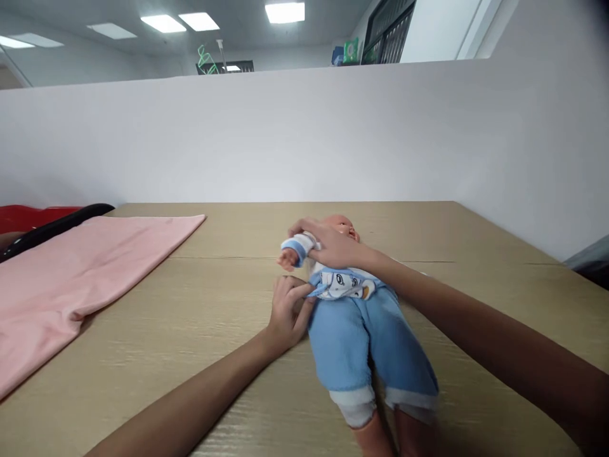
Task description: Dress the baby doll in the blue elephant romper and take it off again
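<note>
A baby doll [339,222] lies on its back on the table, head away from me and legs toward me. It wears blue trousers [340,346] with white cuffs and a white and blue shirt [345,284] with a cartoon print. My left hand [291,309] pinches the shirt's lower edge at the doll's side, near the waist. Across the doll's chest reaches my right hand [328,243], its fingers wrapped around the doll's sleeved arm [299,246]. The doll's small hand sticks out of that cuff. My right hand and forearm hide part of the chest and face.
A pink cloth [95,273] lies on the left of the wooden table [228,381]. Behind it are a black curved object [61,228] and something red [33,218]. A white partition [285,139] stands along the table's far edge, and a dark item [594,263] sits at the right.
</note>
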A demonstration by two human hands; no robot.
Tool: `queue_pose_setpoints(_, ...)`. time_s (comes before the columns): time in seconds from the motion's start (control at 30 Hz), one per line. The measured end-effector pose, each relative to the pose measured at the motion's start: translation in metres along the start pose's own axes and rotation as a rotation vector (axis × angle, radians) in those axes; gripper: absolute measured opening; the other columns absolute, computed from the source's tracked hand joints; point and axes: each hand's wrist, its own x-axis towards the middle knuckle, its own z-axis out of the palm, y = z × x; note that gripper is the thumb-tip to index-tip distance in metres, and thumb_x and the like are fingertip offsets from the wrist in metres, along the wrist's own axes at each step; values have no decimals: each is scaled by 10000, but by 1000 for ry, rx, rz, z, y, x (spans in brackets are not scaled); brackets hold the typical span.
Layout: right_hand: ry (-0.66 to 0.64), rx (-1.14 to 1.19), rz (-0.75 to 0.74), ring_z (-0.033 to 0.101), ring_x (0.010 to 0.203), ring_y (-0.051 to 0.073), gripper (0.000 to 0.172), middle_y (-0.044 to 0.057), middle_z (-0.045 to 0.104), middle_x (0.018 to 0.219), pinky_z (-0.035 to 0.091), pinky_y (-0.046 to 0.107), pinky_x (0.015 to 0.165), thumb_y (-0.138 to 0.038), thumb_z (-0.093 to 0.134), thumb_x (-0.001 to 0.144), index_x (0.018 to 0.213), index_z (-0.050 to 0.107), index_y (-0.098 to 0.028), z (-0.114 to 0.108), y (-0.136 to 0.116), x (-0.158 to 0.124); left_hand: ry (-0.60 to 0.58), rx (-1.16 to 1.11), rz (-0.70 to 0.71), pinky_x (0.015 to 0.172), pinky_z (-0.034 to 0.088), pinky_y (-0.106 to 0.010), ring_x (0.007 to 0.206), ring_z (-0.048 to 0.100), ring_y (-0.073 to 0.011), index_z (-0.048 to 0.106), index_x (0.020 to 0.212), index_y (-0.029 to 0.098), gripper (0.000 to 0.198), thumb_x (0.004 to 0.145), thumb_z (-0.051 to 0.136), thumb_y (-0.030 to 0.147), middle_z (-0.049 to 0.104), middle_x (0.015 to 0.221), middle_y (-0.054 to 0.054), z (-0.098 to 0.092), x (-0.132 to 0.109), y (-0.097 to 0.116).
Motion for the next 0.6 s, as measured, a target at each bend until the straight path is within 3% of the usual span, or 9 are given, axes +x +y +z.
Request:
queue_pose_setpoints(0.13, 3, 34, -28, 668, 1184, 247, 531, 62, 731, 1214, 477, 398, 1087, 13, 537, 755, 1212, 667, -225, -2, 6, -38, 107, 104, 16, 990, 416, -409, 1055, 596, -225, 657, 1229, 254, 180, 1075, 611, 174, 636, 1126, -59, -2, -1, 0)
queue_pose_setpoints(0.23, -36, 72, -27, 663, 1224, 253, 451, 73, 749, 1296, 459, 404, 1135, -76, 614, 860, 1279, 684, -229, 5, 9, -53, 179, -87, -193, 1059, 426, -427, 1164, 600, -245, 654, 1170, 271, 90, 1107, 593, 286, 633, 1209, -65, 2, 8, 3)
queue_pose_setpoints(0.33, -63, 76, -15, 640, 1298, 275, 406, 97, 731, 1390, 430, 430, 1183, -197, 686, 932, 1336, 707, -235, 8, 14, -60, 139, -382, -512, 886, 497, -335, 975, 621, -212, 637, 1070, 251, 182, 1104, 606, 427, 660, 1031, -32, 3, 22, 3)
queue_pose_setpoints(0.4, -86, 61, -16, 625, 1340, 289, 457, 115, 704, 1444, 419, 453, 1201, -207, 718, 924, 1380, 709, -244, 6, 20, -62, 78, -438, -626, 791, 480, -300, 851, 582, -189, 635, 1002, 236, 259, 1074, 651, 484, 633, 904, -7, 0, 31, 1)
queue_pose_setpoints(0.6, -120, -31, 76, 618, 1381, 326, 369, 123, 721, 1446, 401, 516, 1231, -190, 752, 883, 1241, 814, -257, 7, 41, -60, -151, -346, -502, 878, 461, -311, 889, 566, -182, 652, 981, 221, 231, 1062, 677, 436, 623, 911, -5, -18, 52, 3)
